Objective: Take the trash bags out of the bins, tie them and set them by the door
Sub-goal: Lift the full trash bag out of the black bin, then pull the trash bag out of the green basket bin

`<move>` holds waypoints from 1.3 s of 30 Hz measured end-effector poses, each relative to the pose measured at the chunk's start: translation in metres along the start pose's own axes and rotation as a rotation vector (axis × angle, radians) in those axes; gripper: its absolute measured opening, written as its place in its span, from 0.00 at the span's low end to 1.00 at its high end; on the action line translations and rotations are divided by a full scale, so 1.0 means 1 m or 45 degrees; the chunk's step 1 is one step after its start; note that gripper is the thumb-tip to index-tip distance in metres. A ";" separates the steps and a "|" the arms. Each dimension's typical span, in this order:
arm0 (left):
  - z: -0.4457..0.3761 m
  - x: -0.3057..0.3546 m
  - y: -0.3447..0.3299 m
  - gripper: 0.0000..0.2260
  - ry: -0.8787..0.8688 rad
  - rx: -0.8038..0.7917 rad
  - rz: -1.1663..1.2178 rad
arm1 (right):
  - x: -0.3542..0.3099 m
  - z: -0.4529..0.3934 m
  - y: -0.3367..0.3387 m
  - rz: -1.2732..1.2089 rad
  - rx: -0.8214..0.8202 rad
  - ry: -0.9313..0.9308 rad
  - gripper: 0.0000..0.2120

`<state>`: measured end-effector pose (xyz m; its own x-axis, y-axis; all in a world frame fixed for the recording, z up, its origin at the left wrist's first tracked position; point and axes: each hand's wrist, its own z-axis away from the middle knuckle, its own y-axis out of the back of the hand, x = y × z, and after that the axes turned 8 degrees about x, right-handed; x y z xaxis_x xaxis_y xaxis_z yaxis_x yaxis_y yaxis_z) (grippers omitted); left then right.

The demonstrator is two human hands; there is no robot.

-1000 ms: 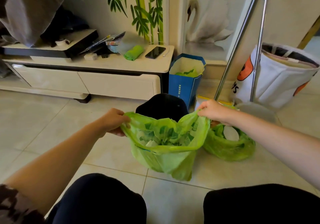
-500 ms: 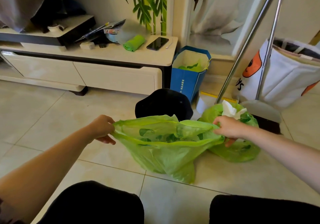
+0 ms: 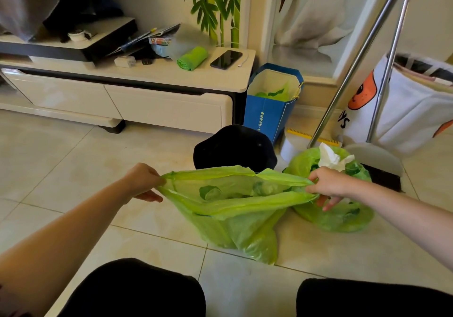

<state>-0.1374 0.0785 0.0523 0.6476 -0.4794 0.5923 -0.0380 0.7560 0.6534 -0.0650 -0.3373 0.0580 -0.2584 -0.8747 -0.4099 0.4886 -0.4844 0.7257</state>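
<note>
A green trash bag (image 3: 235, 216) stands on the tiled floor in front of my knees, its mouth stretched flat and wide. My left hand (image 3: 143, 181) pinches the left end of the rim. My right hand (image 3: 329, 185) pinches the right end. Green scraps show through the thin plastic. Behind the bag stands a black bin (image 3: 235, 147). A second green bag (image 3: 340, 208), with white tissue sticking out of its top, lies on the floor behind my right hand.
A low white TV cabinet (image 3: 147, 105) lines the wall at left, with a green bag roll (image 3: 192, 58) and a phone (image 3: 226, 59) on top. A blue paper bag (image 3: 268, 118) stands beside it. Metal broom poles (image 3: 355, 54) and a white laundry basket (image 3: 404, 110) stand at right.
My hands have pulled apart, drawing the bag's mouth from an open pouch into a flat, taut slit. The view has tilted down slightly.
</note>
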 end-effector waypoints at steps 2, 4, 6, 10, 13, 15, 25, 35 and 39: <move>-0.001 0.003 -0.002 0.09 -0.008 -0.014 0.020 | 0.000 -0.002 -0.001 -0.100 -0.019 -0.014 0.10; 0.000 0.008 -0.005 0.11 -0.032 0.025 0.066 | 0.000 -0.005 0.000 -0.193 -0.005 -0.015 0.12; -0.001 0.013 -0.009 0.11 -0.123 0.160 0.144 | 0.001 -0.009 0.000 -0.280 0.029 0.028 0.15; -0.002 0.025 -0.016 0.10 -0.236 0.369 0.331 | -0.006 -0.013 -0.003 -0.485 0.109 0.139 0.15; -0.005 0.029 -0.017 0.08 -0.182 0.308 0.460 | -0.015 -0.015 -0.010 -0.604 0.099 0.160 0.15; -0.009 0.028 -0.021 0.09 -0.117 0.169 0.425 | -0.017 -0.017 -0.016 -0.595 0.080 0.152 0.16; -0.002 0.065 -0.041 0.15 -0.610 0.422 -0.654 | -0.007 -0.019 -0.007 -0.560 0.070 0.076 0.22; 0.031 0.146 -0.131 0.08 -1.072 0.323 -0.752 | 0.056 -0.020 0.036 -0.653 0.217 0.002 0.09; 0.048 0.172 -0.184 0.09 -1.081 0.141 -0.527 | 0.089 -0.021 0.045 -0.664 0.275 -0.061 0.07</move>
<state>-0.0557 -0.1647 0.0562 -0.1420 -0.8963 0.4201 -0.0298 0.4281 0.9032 -0.0487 -0.4370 0.0423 -0.4602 -0.5157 -0.7227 0.1058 -0.8400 0.5321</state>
